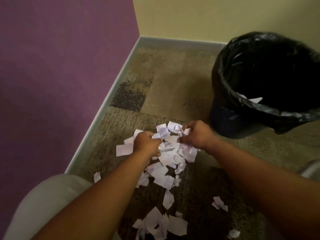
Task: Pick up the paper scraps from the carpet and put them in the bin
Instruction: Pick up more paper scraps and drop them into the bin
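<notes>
Several white paper scraps [166, 163] lie scattered on the patterned brown carpet [166, 80], in a loose pile running from the middle toward the bottom edge. My left hand [146, 144] is down at the far end of the pile, fingers curled around scraps. My right hand [197, 134] is beside it, a little to the right, also closed on scraps. The bin [223, 118], lined with a black bag, stands on the carpet at the upper right, beyond my right hand. A few white scraps [254, 99] show inside its rim.
A purple wall [60, 66] runs along the left and a cream wall [207, 16] at the back, both with a grey baseboard [107, 104]. My knee in light trousers [48, 201] is at the bottom left. Open carpet lies between the pile and the back wall.
</notes>
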Tool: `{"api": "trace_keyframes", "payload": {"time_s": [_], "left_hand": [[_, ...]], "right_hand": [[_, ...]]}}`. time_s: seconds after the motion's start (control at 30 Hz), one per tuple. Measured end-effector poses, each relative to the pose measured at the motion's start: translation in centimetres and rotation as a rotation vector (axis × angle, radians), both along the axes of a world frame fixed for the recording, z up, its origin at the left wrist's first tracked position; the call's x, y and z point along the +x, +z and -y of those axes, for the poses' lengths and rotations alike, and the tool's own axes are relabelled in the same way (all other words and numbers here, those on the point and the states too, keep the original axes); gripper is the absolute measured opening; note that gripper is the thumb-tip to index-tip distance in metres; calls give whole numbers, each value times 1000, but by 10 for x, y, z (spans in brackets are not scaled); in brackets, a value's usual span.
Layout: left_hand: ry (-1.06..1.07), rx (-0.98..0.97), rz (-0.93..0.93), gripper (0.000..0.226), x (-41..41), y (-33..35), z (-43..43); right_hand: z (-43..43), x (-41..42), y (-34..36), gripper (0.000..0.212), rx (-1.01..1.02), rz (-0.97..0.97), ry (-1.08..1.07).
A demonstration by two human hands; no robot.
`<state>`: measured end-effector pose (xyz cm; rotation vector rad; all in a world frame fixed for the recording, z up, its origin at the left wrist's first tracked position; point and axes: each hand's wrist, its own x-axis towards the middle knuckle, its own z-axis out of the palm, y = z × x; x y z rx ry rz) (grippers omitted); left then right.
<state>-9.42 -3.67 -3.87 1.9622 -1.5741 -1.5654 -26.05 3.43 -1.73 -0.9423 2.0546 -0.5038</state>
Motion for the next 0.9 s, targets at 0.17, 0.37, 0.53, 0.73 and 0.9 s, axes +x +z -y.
{"api": "trace_keyframes", "payload": {"time_s": [0.17,0.37,0.53,0.73,0.9], "left_hand": [[-31,-90,-239,6,-26,65,6],[-179,-223,-452,10,-90,150,7],[-336,-272,-561,7,-160,206,-2],[-430,-264,-558,8,-225,240,-10],[-470,-189,-514,11,-245,247,-11]], "right_hand": [[-5,-22,72,41,-144,-80,60],[-28,-77,160,28,-359,-235,2],[-43,-141,213,26,-371,-418,-59],[-53,-191,231,23,-432,-534,-170],[-60,-206,225,23,-466,-477,-291]]}}
